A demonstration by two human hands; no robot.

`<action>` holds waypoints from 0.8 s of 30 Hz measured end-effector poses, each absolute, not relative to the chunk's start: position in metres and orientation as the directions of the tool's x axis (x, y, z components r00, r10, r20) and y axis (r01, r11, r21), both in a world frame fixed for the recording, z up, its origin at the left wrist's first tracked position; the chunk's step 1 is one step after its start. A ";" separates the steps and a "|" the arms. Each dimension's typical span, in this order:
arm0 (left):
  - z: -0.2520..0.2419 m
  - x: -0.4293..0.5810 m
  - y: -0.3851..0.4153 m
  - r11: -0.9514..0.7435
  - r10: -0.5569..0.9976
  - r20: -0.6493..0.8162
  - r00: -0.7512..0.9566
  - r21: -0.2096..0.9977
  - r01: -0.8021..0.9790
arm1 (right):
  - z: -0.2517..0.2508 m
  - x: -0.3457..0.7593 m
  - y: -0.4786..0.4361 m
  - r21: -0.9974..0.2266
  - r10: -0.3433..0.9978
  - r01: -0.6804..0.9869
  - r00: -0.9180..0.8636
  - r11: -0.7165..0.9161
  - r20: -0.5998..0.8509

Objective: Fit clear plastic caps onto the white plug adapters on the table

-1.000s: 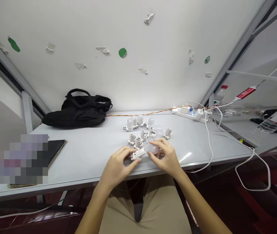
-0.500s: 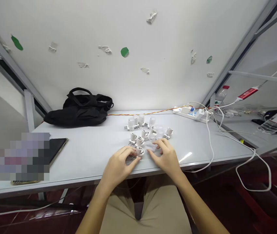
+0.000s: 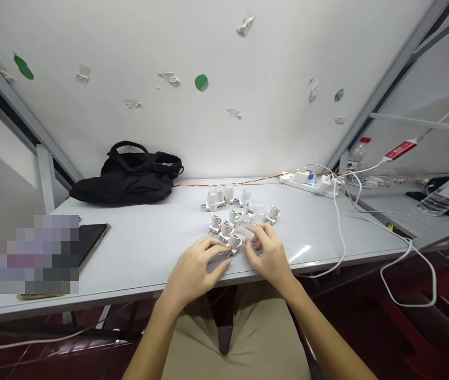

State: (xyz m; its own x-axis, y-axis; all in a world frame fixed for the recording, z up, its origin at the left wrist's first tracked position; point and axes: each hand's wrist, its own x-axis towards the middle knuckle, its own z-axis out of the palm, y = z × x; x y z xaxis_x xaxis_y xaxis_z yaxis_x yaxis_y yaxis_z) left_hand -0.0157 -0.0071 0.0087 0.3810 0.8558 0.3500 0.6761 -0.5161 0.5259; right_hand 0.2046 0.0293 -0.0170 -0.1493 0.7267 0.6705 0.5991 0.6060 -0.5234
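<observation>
Left hand [image 3: 190,266] curls loosely, its fingers [image 3: 214,245] reaching the base of a white two-pin lamp holder [image 3: 234,241] at the near edge of a cluster on a white table [image 3: 129,253]; whether they grip it or merely touch it cannot be told. Right hand [image 3: 269,253], half open, closes in from the other side with its fingertips [image 3: 251,230] just beside the same holder, and whether they have hold of anything is unclear. Working from both sides with the fingertips suits the spot, as other lamp holders [image 3: 226,228] stand close by and leave little room. Clear plastic pieces [image 3: 259,214] sit among the holders further along. Toward the back of the table lie a black bag [image 3: 129,177] and a power strip [image 3: 307,182], from which a white cable [image 3: 338,232] trails across the table's right side. A dark tablet [image 3: 89,245] rests at the left.
</observation>
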 end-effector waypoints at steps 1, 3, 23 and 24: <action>0.009 -0.016 -0.007 -0.519 0.854 0.346 0.389 0.522 0.677 | -0.012 0.206 0.031 -0.519 0.716 0.603 -0.129 0.605 0.686; 0.010 -0.015 -0.007 -0.532 0.847 0.338 0.411 0.512 0.674 | 0.003 0.210 0.039 -0.515 0.701 0.621 -0.078 0.590 0.709; 0.011 -0.018 -0.007 -0.525 0.849 0.267 0.455 0.517 0.676 | 0.068 0.211 0.179 -0.313 0.934 0.888 -0.275 0.338 0.227; 0.011 -0.018 -0.006 -0.526 0.849 0.268 0.456 0.518 0.674 | 0.071 0.212 0.178 -0.311 0.931 0.887 -0.272 0.340 0.242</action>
State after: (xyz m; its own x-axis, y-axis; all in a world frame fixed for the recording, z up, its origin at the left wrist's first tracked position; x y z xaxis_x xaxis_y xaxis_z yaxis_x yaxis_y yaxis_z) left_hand -0.0178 -0.0065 0.0110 0.4558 0.8486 0.2685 0.6743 -0.5261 0.5182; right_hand 0.2124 0.1782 0.0710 -0.2718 0.9315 0.2419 0.8875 0.3398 -0.3114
